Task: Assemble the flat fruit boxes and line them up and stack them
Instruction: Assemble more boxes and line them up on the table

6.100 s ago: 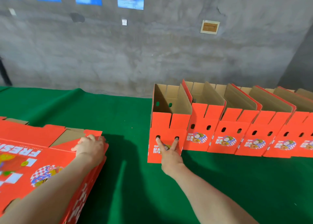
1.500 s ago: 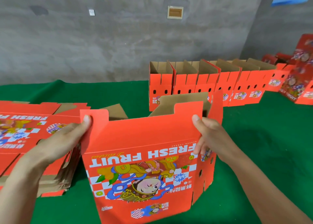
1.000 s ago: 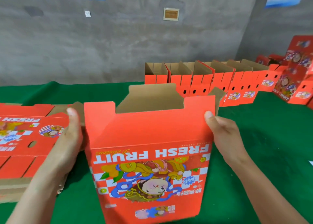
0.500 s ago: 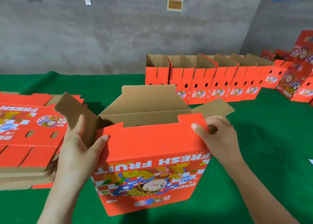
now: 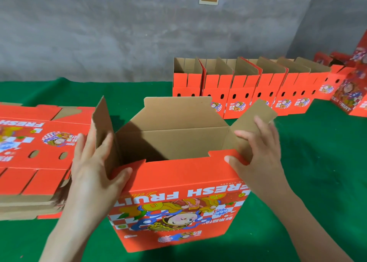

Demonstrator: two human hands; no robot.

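Observation:
A red fruit box [image 5: 178, 206] stands opened into a rectangle on the green table, its print upside down and its brown flaps up. My left hand [image 5: 95, 168] grips the box's near left corner, fingers against the left side flap [image 5: 102, 126]. My right hand [image 5: 260, 152] holds the near right corner, fingers pressing on the right side flap [image 5: 256, 115]. A stack of flat boxes [image 5: 33, 158] lies at the left. A row of several assembled open boxes [image 5: 244, 91] stands at the back.
More red boxes [image 5: 353, 87] are piled at the far right edge. A grey concrete wall [image 5: 119, 39] runs behind the table. Green cloth [image 5: 317, 162] covers the table, bare to the right of the box.
The box went from held upright and half flat to squared open on the table. Both hands slid from its side edges to the top corners, spreading the side flaps outward.

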